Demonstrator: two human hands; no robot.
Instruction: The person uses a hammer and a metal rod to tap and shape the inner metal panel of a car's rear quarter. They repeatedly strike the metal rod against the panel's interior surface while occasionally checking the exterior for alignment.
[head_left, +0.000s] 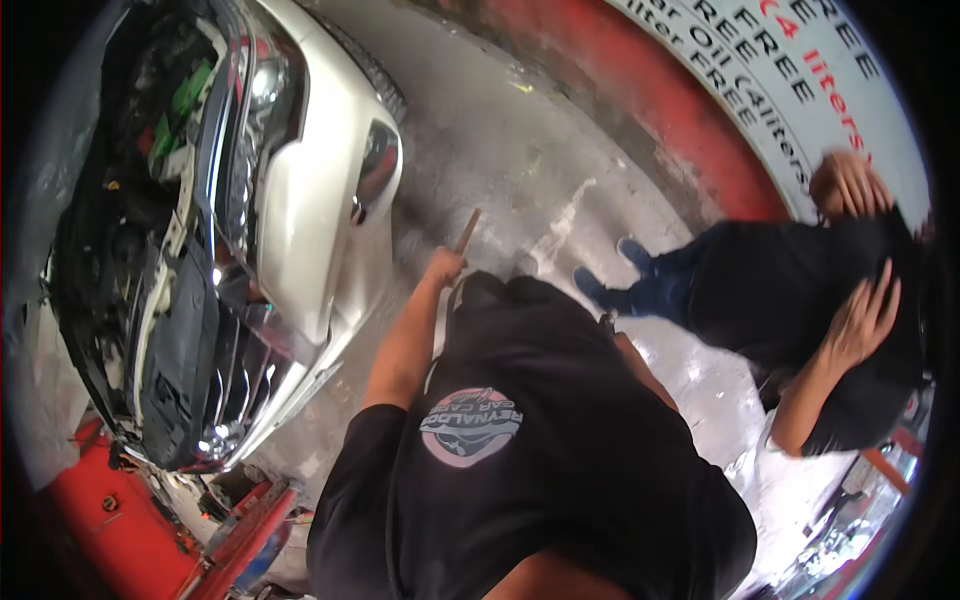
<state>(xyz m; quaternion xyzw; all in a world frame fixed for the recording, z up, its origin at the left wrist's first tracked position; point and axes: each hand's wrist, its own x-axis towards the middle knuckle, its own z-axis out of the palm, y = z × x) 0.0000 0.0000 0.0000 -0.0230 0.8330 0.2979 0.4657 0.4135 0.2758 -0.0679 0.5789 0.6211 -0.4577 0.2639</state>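
Observation:
My left hand (445, 266) is closed around a brown, wooden-looking stick (467, 233), whose free end points away from me over the floor. It hangs in front of my black shirt (560, 430), a short way right of a pale car's front bumper (365, 240), apart from it. Of my right arm only the forearm (645, 370) shows, reaching down past my side. A small dark thing (607, 322) sits at its lower end, too small to make out. My body hides the right hand.
The car's raised-hood engine bay (130, 220) lies open to the left. A co-worker in a black shirt (770, 280) stands close on the right, hands raised to the upper body. Red equipment (120, 530) stands at lower left. A red-and-white wall (690, 120) bounds the grey floor (490, 130).

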